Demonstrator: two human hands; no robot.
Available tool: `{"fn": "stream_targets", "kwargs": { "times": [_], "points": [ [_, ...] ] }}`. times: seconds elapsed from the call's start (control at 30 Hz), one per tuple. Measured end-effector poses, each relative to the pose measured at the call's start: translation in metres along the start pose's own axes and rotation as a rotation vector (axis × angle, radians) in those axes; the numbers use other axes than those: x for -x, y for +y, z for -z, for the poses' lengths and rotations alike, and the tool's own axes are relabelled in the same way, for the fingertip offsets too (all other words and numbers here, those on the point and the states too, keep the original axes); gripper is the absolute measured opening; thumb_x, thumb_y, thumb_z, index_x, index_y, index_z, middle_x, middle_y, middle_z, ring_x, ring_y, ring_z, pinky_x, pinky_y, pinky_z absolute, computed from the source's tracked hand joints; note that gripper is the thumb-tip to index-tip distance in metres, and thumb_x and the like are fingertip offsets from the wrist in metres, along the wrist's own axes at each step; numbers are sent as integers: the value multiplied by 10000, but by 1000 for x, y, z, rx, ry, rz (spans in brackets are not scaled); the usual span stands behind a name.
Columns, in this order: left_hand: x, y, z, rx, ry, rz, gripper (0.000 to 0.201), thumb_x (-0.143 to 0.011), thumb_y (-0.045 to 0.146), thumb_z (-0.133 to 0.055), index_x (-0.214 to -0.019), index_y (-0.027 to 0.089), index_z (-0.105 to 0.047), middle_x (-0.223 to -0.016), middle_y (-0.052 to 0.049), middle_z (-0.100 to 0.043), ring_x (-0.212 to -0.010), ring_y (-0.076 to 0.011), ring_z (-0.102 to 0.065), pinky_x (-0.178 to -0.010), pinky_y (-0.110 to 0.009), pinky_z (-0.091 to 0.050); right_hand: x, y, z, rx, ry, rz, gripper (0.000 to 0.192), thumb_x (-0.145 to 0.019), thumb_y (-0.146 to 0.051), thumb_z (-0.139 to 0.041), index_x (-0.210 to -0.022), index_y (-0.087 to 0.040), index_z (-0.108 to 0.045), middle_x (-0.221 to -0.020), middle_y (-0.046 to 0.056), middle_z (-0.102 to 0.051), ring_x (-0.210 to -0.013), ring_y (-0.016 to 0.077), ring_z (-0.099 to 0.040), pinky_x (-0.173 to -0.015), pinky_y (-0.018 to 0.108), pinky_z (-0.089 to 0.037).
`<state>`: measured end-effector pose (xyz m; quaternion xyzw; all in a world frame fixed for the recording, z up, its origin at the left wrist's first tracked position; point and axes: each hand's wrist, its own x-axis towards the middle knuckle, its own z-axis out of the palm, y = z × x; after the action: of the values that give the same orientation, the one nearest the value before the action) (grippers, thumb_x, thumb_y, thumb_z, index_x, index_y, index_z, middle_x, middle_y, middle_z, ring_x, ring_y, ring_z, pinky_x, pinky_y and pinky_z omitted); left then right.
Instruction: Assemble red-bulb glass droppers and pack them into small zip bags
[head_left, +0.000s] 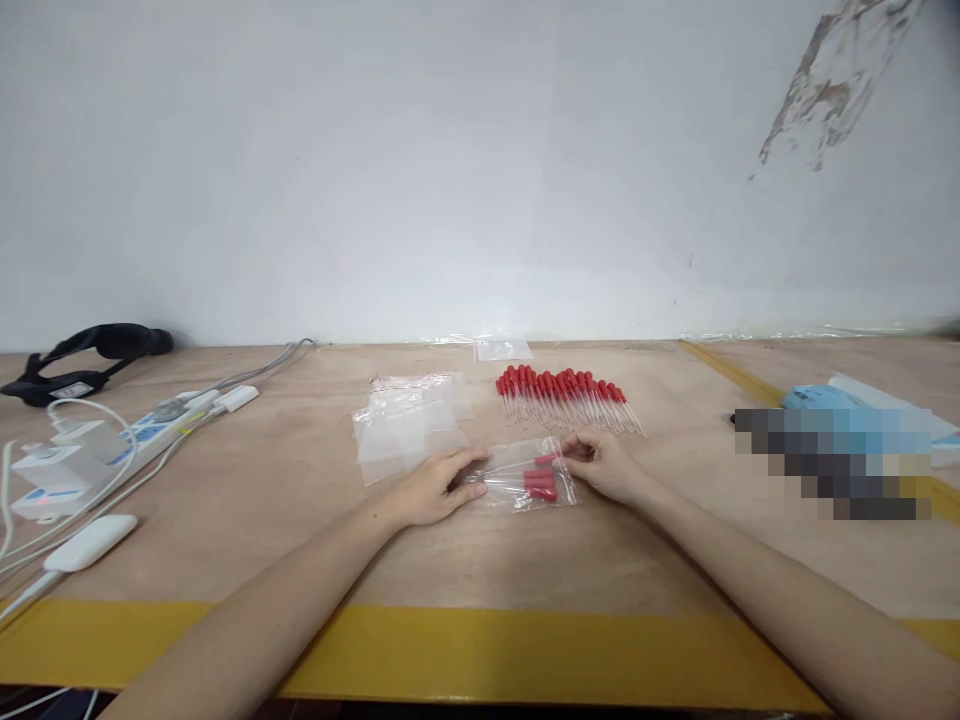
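Observation:
A clear zip-lock bag [501,502] lies on the table in front of me, with several glass droppers with red rubber bulbs [540,480] inside it. My left hand [439,488] holds its left end, thumb and fingers on either side near the glass tips. At the right end, by the bulbs, my right hand [600,464] pinches the bag's zip edge. Just beyond, a row of loose red-bulbed droppers [559,385] lies with bulbs toward the wall. To their left is a loose stack of flat clear bags [409,425].
Another small bag [504,350] lies by the wall [375,200]. On the left are a power strip [150,430], cables, a white adapter [94,543] and a black strap [112,342]. A blue item [825,397] and a blurred-out object [832,465] are on the right. Yellow tape [465,655] lines the front edge.

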<state>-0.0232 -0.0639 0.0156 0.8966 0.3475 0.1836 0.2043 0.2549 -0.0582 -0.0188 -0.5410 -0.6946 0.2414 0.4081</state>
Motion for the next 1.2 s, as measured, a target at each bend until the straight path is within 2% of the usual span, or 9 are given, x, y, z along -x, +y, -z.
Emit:
{"fn": "stream_targets", "kwargs": {
  "times": [0.13,0.2,0.37,0.47,0.57,0.7,0.87,1.03,1.2],
  "points": [
    [0,0,0,-4,5,3,418,-845,391,-446,-1232,234,-423,-1200,-60,-524,-1007,-199,-530,-838,-318,-431,-1,-5,-4,-68,-125,158,172,-721,-266,-537,-762,-191,-686,-904,48,-619,-871,178,-541,-804,323,-412],
    [0,0,0,-4,13,-6,401,-842,386,-449,-1210,228,-436,-1177,-60,-537,-1001,-201,-534,-836,-319,-429,-2,-6,-2,-114,-154,161,190,-729,-250,-514,-787,-201,-688,-940,38,-620,-908,182,-540,-830,330,-405],
    [0,3,2,49,12,-2,241,-831,367,-468,-1003,201,-497,-1176,-66,-540,-996,-201,-540,-820,-318,-431,-17,-5,13,-11,-12,-98,160,-698,-282,-546,-752,-183,-658,-729,22,-647,-687,167,-567,-662,294,-440],
    [0,5,3,81,7,6,187,-829,368,-470,-891,192,-487,-1187,-78,-535,-1006,-206,-538,-798,-315,-439,-40,-8,16,118,103,-82,116,-674,-237,-561,-726,-177,-646,-724,25,-652,-661,153,-564,-641,265,-426],
    [1,5,3,86,17,-4,185,-838,367,-458,-895,192,-479,-1183,-80,-537,-1030,-207,-527,-815,-320,-433,-69,-14,6,213,173,-33,110,-675,-206,-553,-738,-175,-639,-756,29,-656,-696,141,-574,-672,246,-421],
    [1,2,1,55,30,19,281,-834,373,-466,-1050,194,-457,-1166,-88,-543,-993,-208,-547,-828,-337,-431,-102,-25,-23,268,199,-32,148,-666,-269,-589,-756,-153,-612,-744,38,-641,-723,144,-575,-696,246,-420],
    [1,0,0,72,17,-29,213,-840,351,-463,-979,190,-481,-1198,-85,-524,-1065,-201,-512,-880,-329,-402,-125,-35,-52,430,214,-188,249,-656,-303,-608,-832,-127,-589,-864,115,-631,-841,222,-583,-703,286,-416],
    [0,0,1,95,13,-28,170,-842,346,-460,-908,190,-480,-1195,-87,-529,-1092,-200,-497,-871,-326,-406,-135,-40,-58,423,201,-261,182,-664,-230,-582,-804,-116,-603,-858,160,-635,-823,263,-600,-652,294,-419],
    [0,2,2,92,2,-35,177,-870,342,-407,-885,193,-501,-1161,-75,-553,-1095,-197,-493,-868,-326,-410,-132,-47,-42,370,186,-235,135,-705,-242,-536,-696,-129,-609,-749,132,-649,-748,245,-611,-630,287,-418]
  ]
}}
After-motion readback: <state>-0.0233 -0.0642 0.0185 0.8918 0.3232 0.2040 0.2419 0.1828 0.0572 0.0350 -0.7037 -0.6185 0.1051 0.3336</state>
